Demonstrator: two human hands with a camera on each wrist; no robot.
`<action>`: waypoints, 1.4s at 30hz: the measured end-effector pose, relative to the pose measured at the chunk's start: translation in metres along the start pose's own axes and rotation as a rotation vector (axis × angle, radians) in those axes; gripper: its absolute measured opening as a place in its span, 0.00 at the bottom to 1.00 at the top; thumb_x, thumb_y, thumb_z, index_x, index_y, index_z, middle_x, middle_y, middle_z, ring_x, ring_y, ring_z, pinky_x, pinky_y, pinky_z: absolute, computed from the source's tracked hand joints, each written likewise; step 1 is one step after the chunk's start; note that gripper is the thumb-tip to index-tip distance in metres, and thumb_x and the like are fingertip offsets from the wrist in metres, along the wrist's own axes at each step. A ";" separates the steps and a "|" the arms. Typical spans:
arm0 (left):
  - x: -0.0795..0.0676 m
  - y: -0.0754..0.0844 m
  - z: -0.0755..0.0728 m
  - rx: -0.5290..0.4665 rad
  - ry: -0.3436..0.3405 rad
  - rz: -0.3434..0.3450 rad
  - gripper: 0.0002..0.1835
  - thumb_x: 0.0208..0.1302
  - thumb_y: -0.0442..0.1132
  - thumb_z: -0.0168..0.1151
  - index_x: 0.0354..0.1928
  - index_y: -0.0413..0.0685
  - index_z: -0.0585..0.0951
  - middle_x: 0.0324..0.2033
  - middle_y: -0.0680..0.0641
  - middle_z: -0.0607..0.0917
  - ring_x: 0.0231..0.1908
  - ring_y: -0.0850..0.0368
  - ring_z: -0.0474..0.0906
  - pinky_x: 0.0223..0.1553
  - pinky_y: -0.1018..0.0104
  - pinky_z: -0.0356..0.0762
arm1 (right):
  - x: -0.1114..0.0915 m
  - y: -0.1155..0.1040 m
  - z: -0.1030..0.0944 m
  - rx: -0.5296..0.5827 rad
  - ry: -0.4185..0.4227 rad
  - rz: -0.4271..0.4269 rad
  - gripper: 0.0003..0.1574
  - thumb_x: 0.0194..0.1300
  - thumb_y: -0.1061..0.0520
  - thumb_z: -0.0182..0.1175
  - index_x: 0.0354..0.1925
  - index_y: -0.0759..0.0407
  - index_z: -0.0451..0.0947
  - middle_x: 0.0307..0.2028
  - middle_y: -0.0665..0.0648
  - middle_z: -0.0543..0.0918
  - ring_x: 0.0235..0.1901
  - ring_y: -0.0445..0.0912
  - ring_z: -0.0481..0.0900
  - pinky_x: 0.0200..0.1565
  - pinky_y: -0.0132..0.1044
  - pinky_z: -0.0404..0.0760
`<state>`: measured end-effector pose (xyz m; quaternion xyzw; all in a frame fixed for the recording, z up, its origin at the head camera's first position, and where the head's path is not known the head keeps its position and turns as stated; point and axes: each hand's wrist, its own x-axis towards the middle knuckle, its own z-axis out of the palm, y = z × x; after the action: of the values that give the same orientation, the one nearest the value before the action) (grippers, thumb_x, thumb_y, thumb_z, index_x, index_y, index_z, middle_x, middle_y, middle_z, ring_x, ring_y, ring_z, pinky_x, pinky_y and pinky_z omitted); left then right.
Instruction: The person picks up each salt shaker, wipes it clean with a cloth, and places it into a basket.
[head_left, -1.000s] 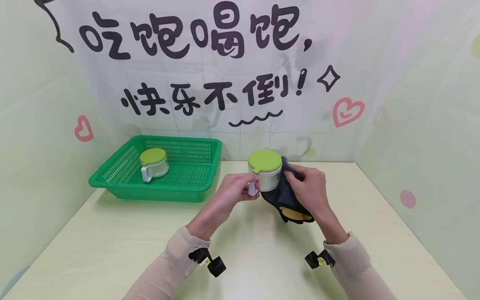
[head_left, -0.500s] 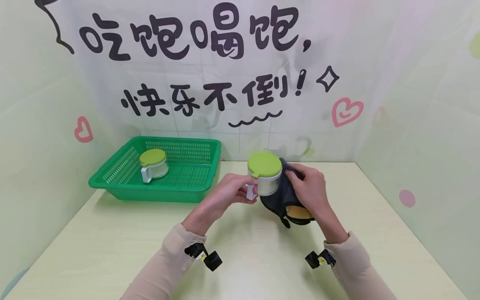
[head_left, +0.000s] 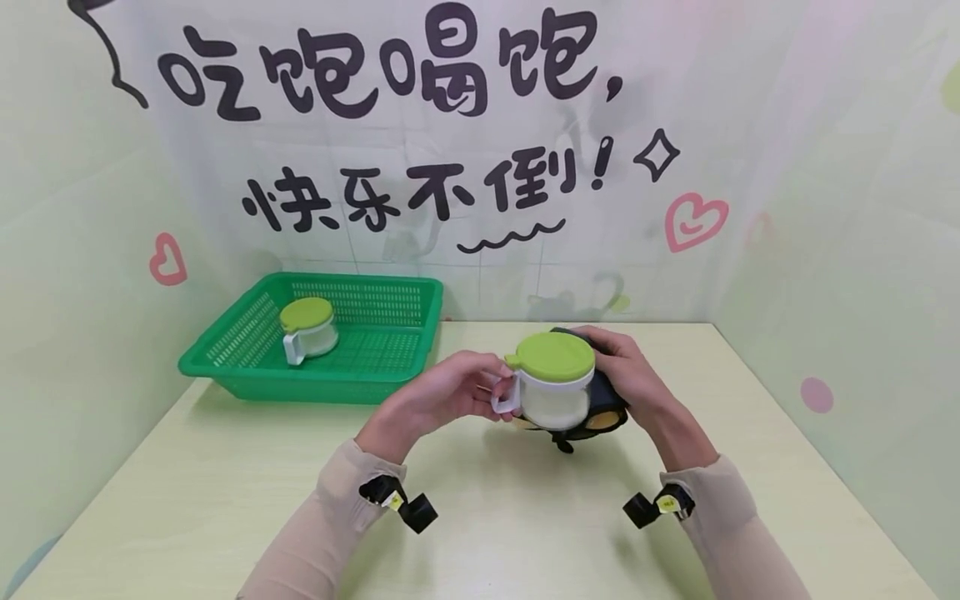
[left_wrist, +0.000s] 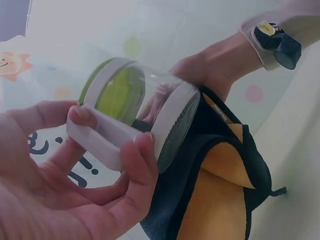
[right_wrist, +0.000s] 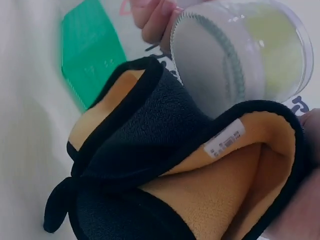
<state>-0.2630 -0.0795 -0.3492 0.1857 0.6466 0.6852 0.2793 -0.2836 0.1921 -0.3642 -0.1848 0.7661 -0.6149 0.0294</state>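
Note:
A clear seasoning jar [head_left: 555, 406] with a green lid and white handle is held up over the table. My left hand [head_left: 453, 390] pinches its handle [left_wrist: 102, 142] between thumb and fingers. Behind the jar, my right hand [head_left: 637, 379] grips a dark navy cloth [right_wrist: 145, 125] with orange lining and black edging, against the jar's far side. The folded cloth droops below the jar, a small loop [right_wrist: 57, 205] hanging from its edge. In the head view the jar hides much of the cloth and the right fingertips.
At the back left stands a green plastic basket [head_left: 375, 387]. Inside it sits a second jar [head_left: 311, 333] with a green lid and white handle. A printed curtain [head_left: 420, 242] hangs behind the pale wooden table [head_left: 247, 483].
The jar has moved right and nearer to me, its handle turning to point left. My right hand has shifted with the cloth, which now sits mostly behind the jar.

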 end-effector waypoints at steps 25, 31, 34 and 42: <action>0.002 -0.009 -0.013 -0.079 -0.152 -0.060 0.08 0.70 0.42 0.52 0.41 0.49 0.79 0.29 0.50 0.81 0.35 0.52 0.86 0.43 0.62 0.85 | -0.002 0.008 -0.010 0.115 -0.268 0.114 0.23 0.74 0.63 0.51 0.49 0.41 0.89 0.49 0.46 0.88 0.48 0.41 0.84 0.49 0.34 0.85; 0.004 -0.011 -0.010 -0.066 -0.252 -0.064 0.09 0.69 0.42 0.52 0.41 0.47 0.80 0.30 0.49 0.85 0.35 0.52 0.85 0.43 0.62 0.85 | -0.005 -0.002 0.006 0.128 -0.289 0.119 0.24 0.68 0.66 0.54 0.47 0.43 0.90 0.45 0.47 0.90 0.48 0.42 0.85 0.49 0.36 0.85; 0.005 -0.012 -0.008 -0.046 -0.296 -0.060 0.10 0.69 0.42 0.52 0.36 0.46 0.79 0.30 0.48 0.86 0.36 0.52 0.86 0.44 0.61 0.85 | -0.007 -0.004 0.011 0.129 -0.318 0.097 0.20 0.67 0.64 0.59 0.48 0.45 0.90 0.44 0.48 0.91 0.48 0.44 0.86 0.49 0.38 0.85; 0.007 -0.014 -0.002 0.013 -0.338 -0.059 0.10 0.68 0.41 0.53 0.31 0.46 0.77 0.31 0.49 0.87 0.37 0.54 0.87 0.44 0.61 0.85 | -0.006 -0.003 0.010 0.129 -0.464 -0.002 0.16 0.68 0.64 0.62 0.50 0.52 0.89 0.45 0.52 0.91 0.47 0.45 0.87 0.50 0.38 0.87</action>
<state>-0.2676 -0.0770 -0.3645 0.2807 0.6001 0.6315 0.4029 -0.2742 0.1840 -0.3654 -0.3197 0.6977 -0.6037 0.2158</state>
